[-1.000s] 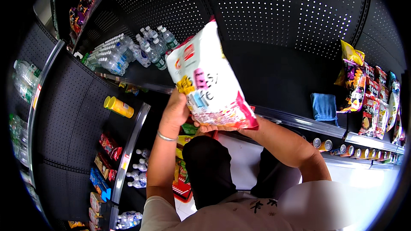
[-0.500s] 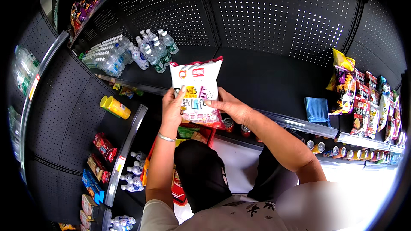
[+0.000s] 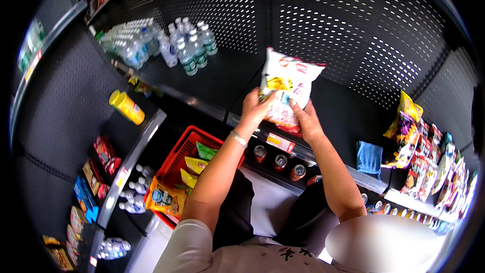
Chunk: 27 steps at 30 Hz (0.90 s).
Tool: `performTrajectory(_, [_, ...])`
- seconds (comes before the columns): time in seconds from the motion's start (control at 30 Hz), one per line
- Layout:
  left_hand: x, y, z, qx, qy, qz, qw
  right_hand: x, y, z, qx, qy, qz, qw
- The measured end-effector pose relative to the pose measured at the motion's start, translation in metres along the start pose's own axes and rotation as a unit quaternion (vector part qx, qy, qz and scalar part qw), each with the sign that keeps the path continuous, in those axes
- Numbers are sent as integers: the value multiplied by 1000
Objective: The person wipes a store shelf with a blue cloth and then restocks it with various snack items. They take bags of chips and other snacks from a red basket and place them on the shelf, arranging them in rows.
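Observation:
A white chip bag (image 3: 289,78) with red ends is held up over the front edge of the black shelf (image 3: 237,78). My left hand (image 3: 256,107) grips its lower left side, thumb on the front. On the lower right side, my right hand (image 3: 309,121) holds it the same way, its thumb also across the front. The fingers behind the bag are hidden. Below my left forearm stands a red basket (image 3: 174,152) with yellow, green and orange snack bags (image 3: 169,197) in it.
Water bottles (image 3: 189,53) stand at the shelf's left. To the right lie a folded blue cloth (image 3: 369,157) and rows of snack bags (image 3: 419,167). Cans (image 3: 280,162) line the level below. Yellow canisters (image 3: 127,107) sit on the left side shelf (image 3: 146,141).
Both hands have carried the chip bag to the right, and it now tilts the other way. My view has shifted, so more of the red basket shows.

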<state>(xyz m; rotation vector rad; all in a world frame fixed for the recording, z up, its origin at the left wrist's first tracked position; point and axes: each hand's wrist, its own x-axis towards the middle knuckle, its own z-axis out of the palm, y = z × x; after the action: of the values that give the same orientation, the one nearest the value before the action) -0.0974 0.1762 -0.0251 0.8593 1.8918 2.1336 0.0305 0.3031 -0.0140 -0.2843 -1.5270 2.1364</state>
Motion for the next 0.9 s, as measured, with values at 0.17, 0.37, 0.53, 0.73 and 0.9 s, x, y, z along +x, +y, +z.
performTrajectory(0.17, [-4,-6,33,166,86,26,982,2,-1,-16,-75,7,-14,997])
performTrajectory(0.37, [-8,-10,44,127,141,30,981,21,16,-50,-96,-42,4,994])
performTrajectory(0.53, [-9,-13,49,140,239,79,958,27,14,-42,-130,-43,37,990])
performTrajectory(0.73, [-17,1,56,157,241,55,956,36,16,-57,-140,-14,22,990])
performTrajectory(0.9, [-27,15,66,145,238,40,960,42,12,-69,-144,26,3,989])
